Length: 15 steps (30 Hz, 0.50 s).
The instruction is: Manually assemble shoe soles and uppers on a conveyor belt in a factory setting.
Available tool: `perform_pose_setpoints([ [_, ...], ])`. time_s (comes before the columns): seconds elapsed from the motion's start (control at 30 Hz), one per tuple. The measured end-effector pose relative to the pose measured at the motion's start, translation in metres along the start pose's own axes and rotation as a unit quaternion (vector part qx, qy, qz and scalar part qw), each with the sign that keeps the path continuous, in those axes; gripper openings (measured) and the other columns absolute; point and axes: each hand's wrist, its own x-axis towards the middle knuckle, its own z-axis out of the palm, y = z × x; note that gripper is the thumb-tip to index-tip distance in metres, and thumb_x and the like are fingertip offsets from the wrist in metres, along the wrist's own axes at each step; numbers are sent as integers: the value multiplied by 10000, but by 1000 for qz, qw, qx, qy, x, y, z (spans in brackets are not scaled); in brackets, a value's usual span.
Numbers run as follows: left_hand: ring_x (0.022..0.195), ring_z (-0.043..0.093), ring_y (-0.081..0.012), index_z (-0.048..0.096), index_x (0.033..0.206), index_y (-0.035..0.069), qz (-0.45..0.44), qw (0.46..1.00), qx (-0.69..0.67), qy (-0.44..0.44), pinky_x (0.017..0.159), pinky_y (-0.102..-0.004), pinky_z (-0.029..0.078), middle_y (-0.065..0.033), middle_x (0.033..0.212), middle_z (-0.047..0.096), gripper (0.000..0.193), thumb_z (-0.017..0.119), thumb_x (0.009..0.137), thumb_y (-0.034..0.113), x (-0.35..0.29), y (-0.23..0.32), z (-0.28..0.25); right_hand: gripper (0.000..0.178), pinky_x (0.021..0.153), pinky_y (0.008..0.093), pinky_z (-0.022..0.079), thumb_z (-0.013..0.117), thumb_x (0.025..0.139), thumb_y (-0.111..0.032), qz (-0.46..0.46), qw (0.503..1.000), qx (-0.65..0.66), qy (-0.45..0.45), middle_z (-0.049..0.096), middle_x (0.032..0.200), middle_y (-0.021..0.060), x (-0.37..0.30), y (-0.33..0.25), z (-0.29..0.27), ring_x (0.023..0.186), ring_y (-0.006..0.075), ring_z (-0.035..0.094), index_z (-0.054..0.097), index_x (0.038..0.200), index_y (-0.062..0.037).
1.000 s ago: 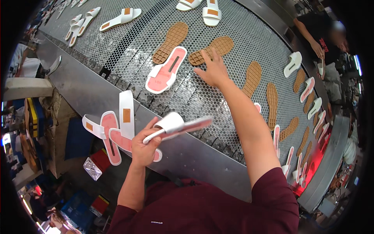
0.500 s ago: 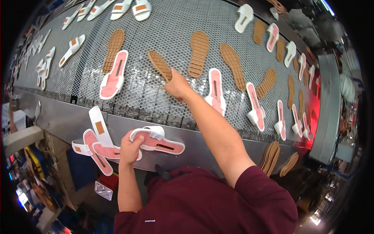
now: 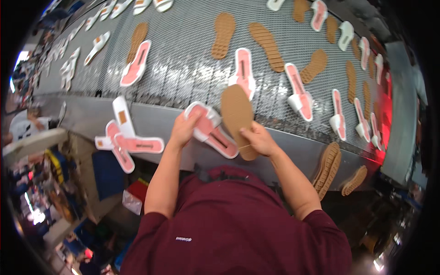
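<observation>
My left hand grips a white slipper upper by one end; its sole-side face is pink with a dark slot, and a white strap crosses it. In my right hand is a tan shoe sole, pinched near its lower end, its smooth flat face toward me. The two pieces are side by side in front of my waist, the sole's edge close to or touching the upper. On the metal ledge to the left lie white-and-pink slipper uppers, crossed over one another.
A mesh conveyor runs beyond the metal ledge. On it lie several tan soles and pink-and-white uppers, with white slippers at the far left. More tan soles rest at the ledge on the right. Red light glows by a grey housing.
My right hand has lifted the tan sole off the conveyor and brought it back beside the upper. My left hand has raised and turned the upper. The view has shifted.
</observation>
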Motion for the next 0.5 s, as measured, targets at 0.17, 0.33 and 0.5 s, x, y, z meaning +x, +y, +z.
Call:
perform_pose_setpoints([
  [0.17,1037,645,-197,536,1276,-38,-41,991,-119,-49,915,-353,520,-109,1176,652,509,673,944,323,5,-4,17,296,814,279,509,591,986,-183,26,997,-69,17,690,1070,51,-18,30,3,940,100,619,620,1218,-1],
  [0.33,1137,597,-207,490,1341,-17,1,987,-122,-102,975,-361,487,-117,1259,605,702,772,853,400,-3,-10,25,291,790,275,510,601,983,-192,-1,996,-91,2,694,1045,42,-9,32,15,911,87,614,633,1197,3],
  [0.5,1116,594,-183,502,1334,7,-14,990,-99,-97,962,-348,489,-100,1233,611,638,779,860,331,-9,-7,36,291,782,273,506,608,978,-208,20,995,-89,-33,698,1025,38,-3,39,20,893,83,612,647,1180,-3],
])
